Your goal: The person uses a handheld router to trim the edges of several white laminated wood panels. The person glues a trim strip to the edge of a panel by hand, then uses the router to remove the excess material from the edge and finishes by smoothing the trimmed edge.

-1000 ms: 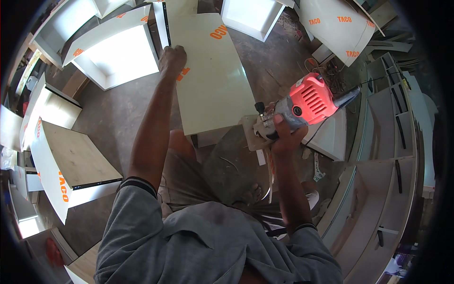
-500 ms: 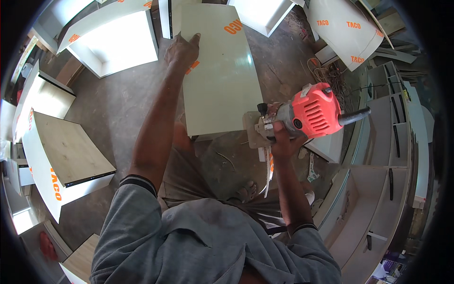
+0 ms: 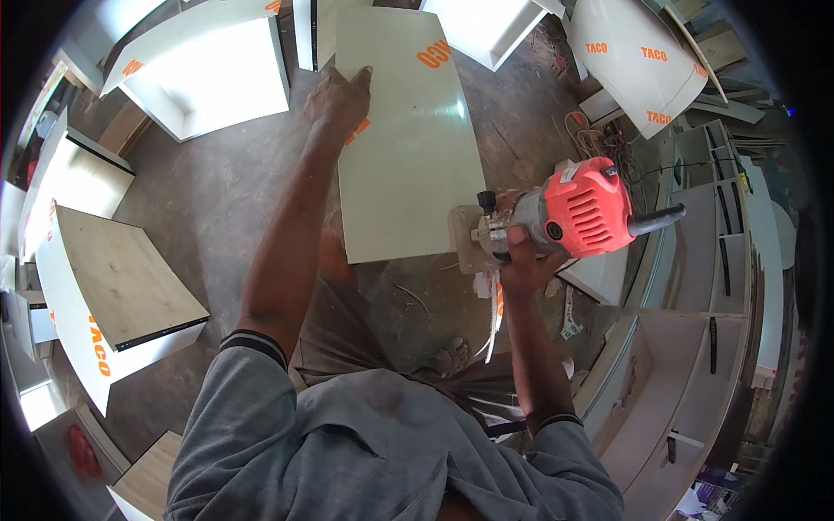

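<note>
A long pale laminated board point(image 3: 408, 165) with orange print stretches away in front of me. My left hand point(image 3: 339, 100) grips its left edge near the far end, thumb lying over the top face and fingers going out of sight at the edge. In my right hand point(image 3: 524, 265) is a red and grey trim router point(image 3: 586, 208), held on its side round the grey body. Its flat base plate faces the board's near right corner, and the black cord end points right. The bit is hidden, so I cannot tell whether it touches the board.
White box-like cabinet units point(image 3: 213, 82) stand at the far left, with a wood-faced one point(image 3: 130, 269) nearer. A long open cabinet frame point(image 3: 686, 365) runs along my right. Tangled cord point(image 3: 586, 130) and a printed white sheet point(image 3: 643, 61) lie at the far right.
The board's near end has come slightly closer to me, and its near edge face no longer shows. The router has shifted a little to the right. Both hands keep their hold.
</note>
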Available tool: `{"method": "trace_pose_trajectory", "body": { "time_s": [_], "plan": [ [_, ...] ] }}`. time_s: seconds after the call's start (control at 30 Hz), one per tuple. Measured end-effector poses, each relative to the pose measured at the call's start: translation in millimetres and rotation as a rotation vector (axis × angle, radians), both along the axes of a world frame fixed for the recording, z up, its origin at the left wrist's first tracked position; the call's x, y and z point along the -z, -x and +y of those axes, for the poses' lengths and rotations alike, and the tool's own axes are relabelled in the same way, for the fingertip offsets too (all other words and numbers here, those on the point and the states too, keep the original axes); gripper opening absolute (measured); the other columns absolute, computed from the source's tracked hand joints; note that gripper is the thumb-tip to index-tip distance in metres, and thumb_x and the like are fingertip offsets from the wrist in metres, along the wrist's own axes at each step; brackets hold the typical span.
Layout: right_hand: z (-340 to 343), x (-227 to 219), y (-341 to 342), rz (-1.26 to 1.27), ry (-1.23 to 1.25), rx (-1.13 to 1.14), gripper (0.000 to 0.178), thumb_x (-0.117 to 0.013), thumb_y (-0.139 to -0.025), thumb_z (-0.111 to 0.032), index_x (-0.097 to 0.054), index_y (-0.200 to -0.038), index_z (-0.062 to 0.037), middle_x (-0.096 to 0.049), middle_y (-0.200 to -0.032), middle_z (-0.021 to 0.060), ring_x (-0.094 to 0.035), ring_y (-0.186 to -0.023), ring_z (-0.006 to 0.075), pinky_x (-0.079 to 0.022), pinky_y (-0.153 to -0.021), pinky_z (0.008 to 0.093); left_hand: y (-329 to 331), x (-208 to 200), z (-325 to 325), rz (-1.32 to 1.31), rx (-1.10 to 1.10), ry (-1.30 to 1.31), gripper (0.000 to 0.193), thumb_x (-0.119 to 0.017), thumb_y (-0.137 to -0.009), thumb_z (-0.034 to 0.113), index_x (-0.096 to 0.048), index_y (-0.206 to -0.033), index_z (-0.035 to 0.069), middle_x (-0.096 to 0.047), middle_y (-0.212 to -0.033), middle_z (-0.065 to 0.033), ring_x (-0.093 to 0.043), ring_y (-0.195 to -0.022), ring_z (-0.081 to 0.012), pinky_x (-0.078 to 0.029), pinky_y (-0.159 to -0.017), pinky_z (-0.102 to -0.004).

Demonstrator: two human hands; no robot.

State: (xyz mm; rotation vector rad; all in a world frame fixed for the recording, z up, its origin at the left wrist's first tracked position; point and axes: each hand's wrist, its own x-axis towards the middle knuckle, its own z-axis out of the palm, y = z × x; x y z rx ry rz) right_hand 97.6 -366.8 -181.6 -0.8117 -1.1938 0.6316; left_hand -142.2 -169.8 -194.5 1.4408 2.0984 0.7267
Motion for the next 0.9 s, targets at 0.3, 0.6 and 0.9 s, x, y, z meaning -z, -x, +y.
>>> {"method": "trace_pose_trajectory", "body": {
  "time_s": [0.3,0.6,0.9],
  "plan": [
    [26.3,-4.5,4.9,-0.027,-0.001,0.090,0.037,-0.069,-0.081,-0.010,-0.061,-0.111,0.0113,-0.070,-0.100,0.0186,-0.069,-0.089,0.0258,-0.055,-0.085,0.0386,-0.4,1.0,-1.1,0.002,0.033,-0.011,0.070,-0.049,-0.098,0.057,-0.048,-0.127,-0.006,-0.071,-0.108,-0.0215,-0.067,-0.111,-0.0349,-0.047,-0.099,-0.0441],
    [59.3,8.0,1.2,-0.065,0.000,0.153,0.034,-0.071,-0.082,-0.012,-0.063,-0.106,0.0104,-0.071,-0.096,0.0165,-0.069,-0.086,0.0234,-0.055,-0.081,0.0364,-1.6,5.7,0.0,0.045,0.019,-0.046,0.067,-0.050,-0.098,0.056,-0.050,-0.121,-0.006,-0.071,-0.109,-0.0239,-0.067,-0.110,-0.0374,-0.049,-0.098,-0.0445],
    [87.7,-3.1,8.7,-0.127,0.024,0.143,0.035,-0.072,-0.084,-0.013,-0.060,-0.110,0.0070,-0.069,-0.100,0.0139,-0.067,-0.088,0.0208,-0.054,-0.081,0.0343,1.8,10.4,1.7,0.043,0.043,-0.119,0.067,-0.051,-0.097,0.055,-0.050,-0.119,-0.008,-0.071,-0.106,-0.0254,-0.068,-0.106,-0.0393,-0.051,-0.095,-0.0451]
  ]
}}
